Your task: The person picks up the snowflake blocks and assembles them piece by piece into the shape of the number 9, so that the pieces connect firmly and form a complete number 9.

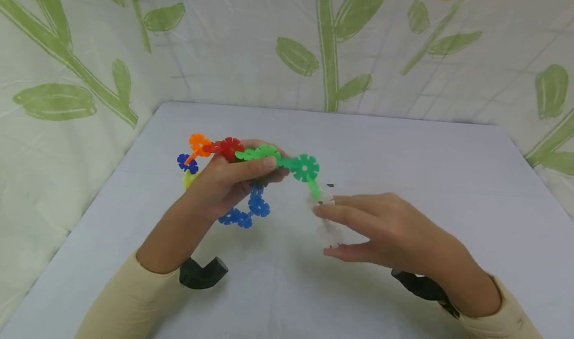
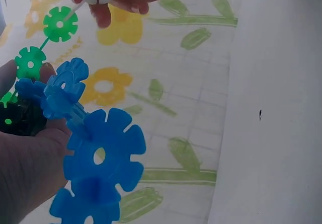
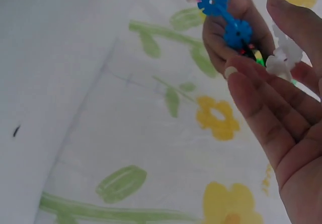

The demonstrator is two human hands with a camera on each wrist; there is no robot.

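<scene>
A chain of flower-shaped plastic snowflake discs runs through my left hand (image 1: 219, 182), which pinches it at a bright green disc (image 1: 264, 153) between thumb and fingers. Red (image 1: 231, 147) and orange (image 1: 199, 144) discs lead off to the left, with dark blue and yellow below them. Several blue discs (image 1: 258, 207) dangle under the palm. A teal-green disc (image 1: 305, 167) and a light green one extend to the right, ending in white discs (image 1: 331, 235). Beside these white discs my right hand (image 1: 381, 227) has its fingers extended and its thumb apart, fingertips right at their edge.
A white-covered table (image 1: 430, 154) lies under both hands. Behind it hangs a pale sheet (image 1: 242, 55) painted with green leaves and yellow flowers. Black curved pieces (image 1: 204, 274) show at both wrists, below the beige sleeves (image 1: 130, 299).
</scene>
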